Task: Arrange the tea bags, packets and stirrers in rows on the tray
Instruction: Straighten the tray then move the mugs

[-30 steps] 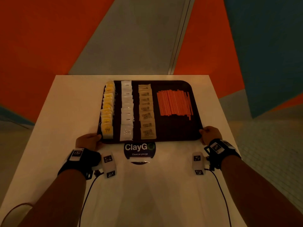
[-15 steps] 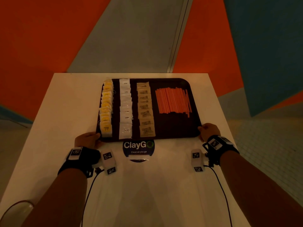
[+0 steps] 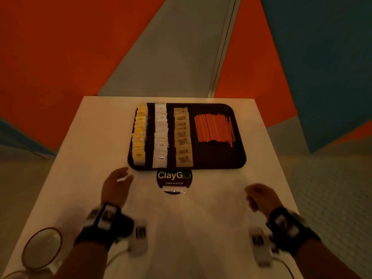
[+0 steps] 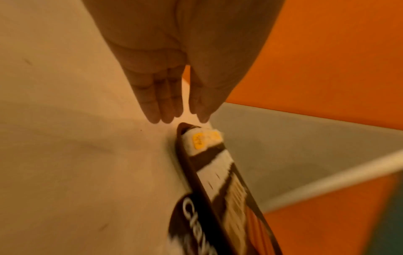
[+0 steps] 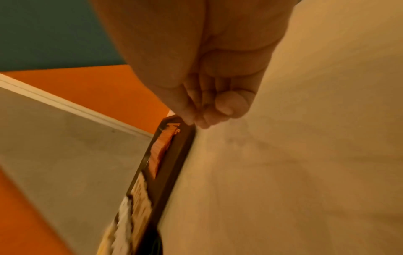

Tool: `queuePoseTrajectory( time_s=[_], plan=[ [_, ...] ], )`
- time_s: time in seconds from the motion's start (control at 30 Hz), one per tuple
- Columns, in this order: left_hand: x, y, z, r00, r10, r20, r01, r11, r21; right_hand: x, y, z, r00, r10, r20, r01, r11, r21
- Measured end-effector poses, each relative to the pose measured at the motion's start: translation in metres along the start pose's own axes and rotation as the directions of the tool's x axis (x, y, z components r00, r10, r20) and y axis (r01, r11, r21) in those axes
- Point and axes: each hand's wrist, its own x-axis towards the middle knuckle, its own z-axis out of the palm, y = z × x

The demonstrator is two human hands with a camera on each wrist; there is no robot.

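Tray (image 3: pixel 219 158): dark, flat on the white table (image 3: pixel 96 137).
Rows on tray: yellow tea bags (image 3: pixel 139 135), white packets (image 3: pixel 160 135), brown packets (image 3: pixel 182 137), orange stirrers (image 3: pixel 213 127) (far right).
Left hand (image 3: pixel 116 185): fingers straight, holding nothing, near the tray's corner.
Right hand (image 3: pixel 259 196): fingers loosely curled, holding nothing, off the tray.
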Motion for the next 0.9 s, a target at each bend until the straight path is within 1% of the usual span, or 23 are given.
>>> queuePoseTrajectory(
  time_s=[0.03, 0.07, 0.1, 0.13, 0.17, 0.2, 0.23, 0.3, 0.37, 0.43, 0.47, 0.5, 0.53, 0.6, 0.63, 0.7, 0.77, 0.8, 0.9],
  plan=[
    [-0.031, -0.003, -0.007, 0.993, 0.113, 0.044, -0.115, 0.992, 0.042, -0.02, 0.015, -0.002, 0.998, -0.016, 0.06, 0.017, 1.0, -0.016],
    [-0.063, -0.007, -0.014, 0.971, 0.212, 0.111, -0.22, 0.973, 0.065, -0.038, 0.03, -0.005, 0.992, -0.034, 0.12, 0.038, 0.999, -0.038],
    [-0.095, -0.012, -0.024, 0.945, 0.277, 0.177, -0.291, 0.955, 0.061, -0.055, 0.044, -0.006, 0.984, -0.04, 0.175, 0.052, 0.997, -0.063],
    [-0.123, -0.019, -0.035, 0.918, 0.333, 0.217, -0.347, 0.937, 0.031, -0.07, 0.056, -0.006, 0.975, -0.04, 0.219, 0.058, 0.995, -0.076],
    [-0.148, -0.029, -0.049, 0.905, 0.354, 0.236, -0.373, 0.927, 0.042, -0.083, 0.066, -0.004, 0.966, -0.038, 0.256, 0.064, 0.994, -0.094],
    [-0.168, -0.043, -0.062, 0.904, 0.357, 0.236, -0.378, 0.924, 0.053, -0.096, 0.073, 0.001, 0.958, -0.047, 0.284, 0.082, 0.99, -0.113],
    [-0.186, -0.054, -0.077, 0.916, 0.327, 0.231, -0.353, 0.932, 0.083, -0.105, 0.077, 0.008, 0.95, -0.06, 0.308, 0.107, 0.985, -0.138],
    [-0.214, -0.077, -0.113, 0.942, 0.301, 0.146, -0.322, 0.935, 0.15, -0.12, 0.076, 0.028, 0.933, -0.103, 0.346, 0.166, 0.973, -0.159],
    [-0.233, -0.103, -0.153, 0.967, 0.253, -0.041, -0.241, 0.953, 0.185, -0.128, 0.065, 0.058, 0.906, -0.163, 0.391, 0.243, 0.956, -0.166],
    [-0.238, -0.13, -0.19, 0.954, 0.208, -0.214, -0.155, 0.958, 0.242, -0.134, 0.048, 0.091, 0.856, -0.233, 0.461, 0.351, 0.917, -0.188],
    [-0.236, -0.143, -0.204, 0.941, 0.17, -0.291, -0.101, 0.966, 0.238, -0.136, 0.038, 0.109, 0.822, -0.263, 0.505, 0.407, 0.891, -0.2],
    [-0.231, -0.156, -0.214, 0.935, 0.114, -0.337, -0.036, 0.973, 0.228, -0.138, 0.027, 0.128, 0.79, -0.283, 0.543, 0.456, 0.864, -0.212],
    [-0.225, -0.164, -0.219, 0.936, 0.048, -0.35, 0.037, 0.972, 0.233, -0.14, 0.016, 0.147, 0.762, -0.305, 0.571, 0.5, 0.838, -0.22],
    [-0.211, -0.18, -0.222, 0.946, 0.001, -0.324, 0.106, 0.944, 0.313, -0.145, -0.006, 0.188, 0.726, -0.349, 0.593, 0.559, 0.801, -0.214],
    [-0.203, -0.185, -0.222, 0.951, -0.02, -0.308, 0.121, 0.942, 0.313, -0.149, -0.016, 0.208, 0.711, -0.381, 0.591, 0.584, 0.788, -0.194],
    [-0.191, -0.189, -0.219, 0.963, -0.124, -0.24, 0.181, 0.955, 0.233, -0.16, -0.031, 0.248, 0.678, -0.435, 0.592, 0.626, 0.765, -0.155],
    [-0.183, -0.194, -0.218, 0.971, -0.19, -0.147, 0.216, 0.958, 0.189, -0.173, -0.039, 0.283, 0.666, -0.425, 0.612, 0.625, 0.767, -0.148],
    [-0.179, -0.197, -0.219, 0.973, -0.203, -0.11, 0.222, 0.953, 0.207, -0.18, -0.04, 0.299, 0.667, -0.397, 0.63, 0.612, 0.775, -0.16],
    [-0.169, -0.202, -0.227, 0.972, -0.224, -0.068, 0.234, 0.94, 0.25, -0.197, -0.044, 0.336, 0.644, -0.326, 0.692, 0.607, 0.768, -0.203]
  ],
)
